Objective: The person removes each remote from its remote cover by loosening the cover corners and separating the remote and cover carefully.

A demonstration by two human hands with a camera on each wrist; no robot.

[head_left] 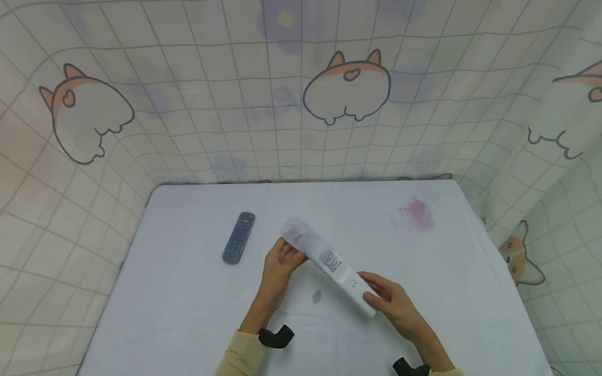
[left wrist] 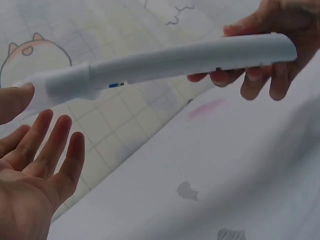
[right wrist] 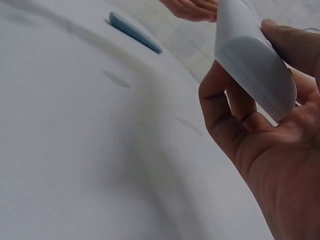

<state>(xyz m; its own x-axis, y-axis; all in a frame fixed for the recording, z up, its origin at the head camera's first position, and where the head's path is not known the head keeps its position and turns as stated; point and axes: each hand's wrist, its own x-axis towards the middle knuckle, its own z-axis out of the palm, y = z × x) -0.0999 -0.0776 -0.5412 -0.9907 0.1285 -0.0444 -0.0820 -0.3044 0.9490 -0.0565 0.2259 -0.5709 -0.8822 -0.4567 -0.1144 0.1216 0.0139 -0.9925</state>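
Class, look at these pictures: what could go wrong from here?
The white bar is held above the table and could drop if the right hand loosens. The left hand holds the cloudy bag around one end, which might slide off. The remote lies near the left hand, so a wide swing might knock it.

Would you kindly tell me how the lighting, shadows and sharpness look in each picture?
Head view: dim, fairly even light, the label on the white object too small to read; left wrist view: soft detail, a broad grey shadow on the tablecloth; right wrist view: diffuse shadows there too, and the remote looks slightly blurred.
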